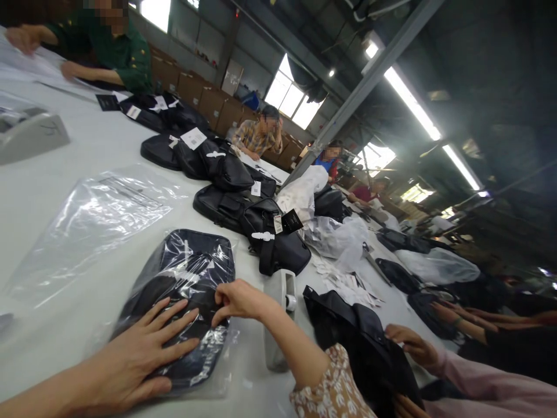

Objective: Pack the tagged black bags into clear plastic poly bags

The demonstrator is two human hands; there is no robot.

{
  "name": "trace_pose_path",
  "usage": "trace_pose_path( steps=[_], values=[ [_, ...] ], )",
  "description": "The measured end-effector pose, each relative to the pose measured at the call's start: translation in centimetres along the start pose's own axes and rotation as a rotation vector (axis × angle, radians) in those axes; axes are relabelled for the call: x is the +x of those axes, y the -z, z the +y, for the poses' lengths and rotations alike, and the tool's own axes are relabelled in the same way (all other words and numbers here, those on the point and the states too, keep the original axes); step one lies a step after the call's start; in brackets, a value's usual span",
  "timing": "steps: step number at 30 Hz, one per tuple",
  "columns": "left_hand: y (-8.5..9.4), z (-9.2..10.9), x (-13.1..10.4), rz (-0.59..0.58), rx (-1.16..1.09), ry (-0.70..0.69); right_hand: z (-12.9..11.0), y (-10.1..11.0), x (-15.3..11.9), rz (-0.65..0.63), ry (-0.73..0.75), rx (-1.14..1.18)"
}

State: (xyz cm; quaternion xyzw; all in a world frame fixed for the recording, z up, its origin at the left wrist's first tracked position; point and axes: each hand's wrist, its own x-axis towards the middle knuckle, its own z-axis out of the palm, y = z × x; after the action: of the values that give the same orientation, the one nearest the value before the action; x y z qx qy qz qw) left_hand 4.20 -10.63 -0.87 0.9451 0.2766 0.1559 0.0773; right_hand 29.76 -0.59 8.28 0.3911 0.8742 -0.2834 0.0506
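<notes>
A black bag lies flat on the white table inside a clear plastic bag. My left hand rests on top of it, palm down with the fingers spread. At the right edge of the same package, my right hand has its fingers curled and thumb drawn in, pinching the plastic. A grey tape dispenser stands just right of the package, beside my right forearm.
Another clear plastic bag lies flat at left, near a second dispenser. Black bags with tags are heaped beyond. At right, a co-worker's hand touches a dark bag. More people sit farther along the table.
</notes>
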Motion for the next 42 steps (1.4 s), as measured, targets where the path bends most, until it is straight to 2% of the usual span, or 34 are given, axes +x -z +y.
trace_pose_path(
  steps=[2,5,7,9,12,16,20,24,28,31,34,36,37,39,42],
  values=[
    [0.0,0.0,0.0,-0.013,-0.008,0.009,0.0,1.3,-1.7,0.072,-0.008,0.152],
    [-0.1,0.2,-0.1,-0.042,-0.028,0.033,-0.9,2.8,-4.4,0.155,0.003,0.194],
    [-0.1,0.2,-0.2,-0.058,-0.047,0.048,-1.9,3.1,-5.6,0.078,0.019,0.241],
    [0.0,0.3,-0.1,-0.059,-0.078,0.045,-2.8,3.0,-6.1,-0.088,0.04,0.299],
    [0.1,0.3,-0.1,-0.062,-0.101,0.043,-3.8,2.4,-4.8,-0.268,0.113,0.231],
    [0.0,0.2,-0.2,-0.049,-0.088,0.047,-4.1,1.6,-0.8,-0.318,0.191,-0.16],
    [0.0,0.1,-0.2,0.008,-0.097,0.026,-4.4,0.0,2.2,-0.339,0.131,-0.419],
    [0.3,0.1,-0.1,0.021,-0.091,0.029,-4.2,-1.7,3.8,-0.298,0.068,-0.488],
    [0.6,0.1,0.0,-0.021,-0.091,0.033,-2.3,-1.0,4.6,-0.214,-0.023,-0.495],
    [0.6,0.0,-0.1,-0.009,-0.105,0.027,-1.3,1.0,3.6,-0.07,-0.198,-0.412],
    [0.2,0.0,-0.1,0.0,-0.109,0.034,-2.5,1.4,0.9,0.132,-0.316,-0.391],
    [0.1,0.0,0.1,-0.007,-0.11,0.041,-4.1,-0.4,-1.1,0.239,-0.225,-0.318],
    [0.1,0.0,0.2,-0.01,-0.109,0.038,-4.9,-1.9,-1.9,0.278,-0.125,-0.247],
    [0.3,0.0,0.2,-0.017,-0.09,0.019,-5.7,-5.7,-2.9,0.273,0.031,-0.16],
    [0.6,0.1,-1.1,0.026,0.023,0.001,-5.2,-10.7,-3.1,0.25,0.025,-0.176]
  ],
)
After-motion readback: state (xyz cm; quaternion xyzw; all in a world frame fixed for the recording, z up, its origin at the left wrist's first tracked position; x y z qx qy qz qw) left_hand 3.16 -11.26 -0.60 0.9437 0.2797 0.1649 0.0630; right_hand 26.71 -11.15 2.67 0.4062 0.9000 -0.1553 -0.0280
